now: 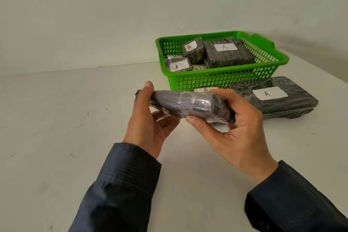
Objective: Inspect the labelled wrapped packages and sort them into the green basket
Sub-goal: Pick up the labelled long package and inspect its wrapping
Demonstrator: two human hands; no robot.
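dark plastic-wrapped flat package [190,105] is up off the table, just in front of the green plastic mesh basket [263,79], held edge-on to the camera between both hands. left hand [148,124] pinches its left end, thumb on top and fingers curled behind. right hand [231,133] grasps the right end, thumb under the near edge, fingers wrapped over the top. no label shows on the side i can see, so my guess is it's tilted like this to hunt for the letter before it goes anywhere. two hands make sense too, since the wrap looks slick.

inside the basket there's a big dark wrapped block [228,53] with a white "a" label, a smaller cube-ish wrapped package [193,50] marked "a" beside it, a small wrapped package [178,65] marked "a" at the front-left corner, and a "b" label [175,56] peeking out behind that.

hard against the basket's front-right side lies a long dark wrapped package [278,100] marked "a", not yet sorted. another white "a" label [205,90] pokes out just in front of the basket, mostly hidden by the held one. everything sits on a pale scuffed table [75,118].
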